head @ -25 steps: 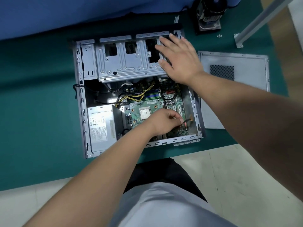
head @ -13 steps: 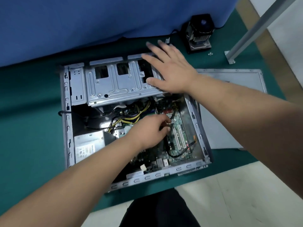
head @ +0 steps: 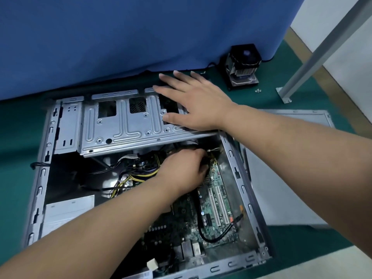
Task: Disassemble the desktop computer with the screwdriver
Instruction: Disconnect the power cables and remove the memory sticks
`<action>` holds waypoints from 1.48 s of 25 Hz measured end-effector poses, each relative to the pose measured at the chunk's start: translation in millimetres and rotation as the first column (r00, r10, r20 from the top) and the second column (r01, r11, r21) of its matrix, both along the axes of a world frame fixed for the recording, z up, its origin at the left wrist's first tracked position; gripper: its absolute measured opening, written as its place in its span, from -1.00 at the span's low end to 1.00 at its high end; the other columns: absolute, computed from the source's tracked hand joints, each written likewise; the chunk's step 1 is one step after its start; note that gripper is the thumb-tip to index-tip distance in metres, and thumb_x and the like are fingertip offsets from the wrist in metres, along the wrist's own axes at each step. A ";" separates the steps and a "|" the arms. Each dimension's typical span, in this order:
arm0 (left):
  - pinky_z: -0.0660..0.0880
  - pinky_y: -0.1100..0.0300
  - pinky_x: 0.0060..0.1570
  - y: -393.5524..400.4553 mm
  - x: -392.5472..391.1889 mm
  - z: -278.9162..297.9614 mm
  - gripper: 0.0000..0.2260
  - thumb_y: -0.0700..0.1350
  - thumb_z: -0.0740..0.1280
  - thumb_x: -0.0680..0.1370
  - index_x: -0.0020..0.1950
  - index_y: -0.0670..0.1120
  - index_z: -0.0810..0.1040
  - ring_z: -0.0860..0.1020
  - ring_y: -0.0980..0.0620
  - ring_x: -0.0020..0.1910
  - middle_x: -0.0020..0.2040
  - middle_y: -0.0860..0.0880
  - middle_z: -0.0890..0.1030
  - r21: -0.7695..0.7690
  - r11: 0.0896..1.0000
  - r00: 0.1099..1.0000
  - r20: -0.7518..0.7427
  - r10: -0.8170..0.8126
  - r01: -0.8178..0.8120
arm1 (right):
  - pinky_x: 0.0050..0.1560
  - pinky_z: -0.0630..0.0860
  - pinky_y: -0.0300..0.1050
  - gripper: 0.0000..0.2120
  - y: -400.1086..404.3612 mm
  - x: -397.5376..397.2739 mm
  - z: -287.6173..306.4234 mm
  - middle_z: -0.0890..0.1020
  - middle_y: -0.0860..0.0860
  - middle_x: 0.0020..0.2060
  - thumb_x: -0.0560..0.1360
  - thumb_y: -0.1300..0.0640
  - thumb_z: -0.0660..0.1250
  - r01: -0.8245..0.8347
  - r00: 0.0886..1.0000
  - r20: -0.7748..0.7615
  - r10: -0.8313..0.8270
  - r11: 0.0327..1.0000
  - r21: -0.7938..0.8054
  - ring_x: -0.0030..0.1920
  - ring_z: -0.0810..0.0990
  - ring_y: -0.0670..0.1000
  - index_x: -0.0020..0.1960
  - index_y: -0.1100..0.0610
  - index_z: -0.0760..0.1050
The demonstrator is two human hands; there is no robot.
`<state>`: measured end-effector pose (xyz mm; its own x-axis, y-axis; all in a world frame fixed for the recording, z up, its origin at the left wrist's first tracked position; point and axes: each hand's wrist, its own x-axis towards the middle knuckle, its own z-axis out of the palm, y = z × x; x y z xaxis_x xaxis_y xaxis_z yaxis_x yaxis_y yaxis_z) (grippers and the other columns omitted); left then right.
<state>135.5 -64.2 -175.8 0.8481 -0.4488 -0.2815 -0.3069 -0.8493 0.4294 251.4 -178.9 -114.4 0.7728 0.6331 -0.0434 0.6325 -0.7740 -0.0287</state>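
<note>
The desktop case (head: 240,179) lies open on its side on the green mat. My right hand (head: 193,101) rests flat, fingers spread, on the far right end of the grey drive cage (head: 124,125). My left hand (head: 185,170) reaches inside, just under the cage edge at the top of the green motherboard (head: 219,200). Its fingers are curled round a small black part (head: 205,162), which looks like a cable plug; the fingers hide most of it. No screwdriver shows in the frame.
Yellow and black cables (head: 136,178) bunch left of my left hand. The power supply (head: 68,212) fills the near left corner. A cooler with fan (head: 242,66), loose screws (head: 257,90), the removed side panel (head: 285,178) and a metal post (head: 314,55) lie to the right.
My left hand has moved from the near right part of the motherboard up to its far end under the cage. The view came closer; my right hand stays on the cage.
</note>
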 end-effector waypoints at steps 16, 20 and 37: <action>0.39 0.13 -0.14 -29.1 15.8 -34.2 -0.74 0.07 0.40 0.58 -0.23 -0.03 0.51 0.57 -0.14 -0.09 -0.26 -0.01 0.51 -0.146 0.951 0.962 -0.066 0.265 -0.272 | 0.63 -0.05 0.10 -0.31 -1.1 5.4 -9.3 0.07 -0.18 0.65 0.55 -0.46 0.02 0.008 1.000 -0.004 -0.008 0.995 0.102 0.65 0.02 -0.01 0.62 -0.27 0.09; 0.37 0.14 -0.16 -30.5 18.3 -32.5 -0.82 0.01 0.37 0.58 -0.15 -0.07 0.55 0.60 -0.17 -0.03 -0.19 -0.05 0.56 -0.147 0.960 0.971 -0.067 0.231 -0.239 | 0.63 -0.05 0.09 -0.32 -1.3 5.4 -8.9 0.09 -0.18 0.64 0.55 -0.46 0.03 0.014 1.000 -0.008 -0.013 0.994 0.108 0.65 0.03 -0.01 0.62 -0.27 0.10; 0.34 0.18 -0.13 -27.5 22.1 -33.7 -0.74 0.03 0.38 0.60 -0.23 0.01 0.41 0.54 -0.10 -0.05 -0.12 -0.04 0.56 -0.168 0.959 0.970 -0.128 0.207 -0.227 | 0.63 -0.07 0.08 -0.35 1.0 1.8 -4.7 0.08 -0.17 0.65 0.59 -0.42 0.05 0.024 1.000 -0.015 -0.023 0.996 0.088 0.65 0.02 -0.01 0.62 -0.27 0.09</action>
<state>157.6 -91.6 -209.5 0.8998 -0.3088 -0.3081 -0.0672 -0.7959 0.6016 253.2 -178.0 -119.1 0.7874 0.6165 0.0010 0.6131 -0.7829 -0.1059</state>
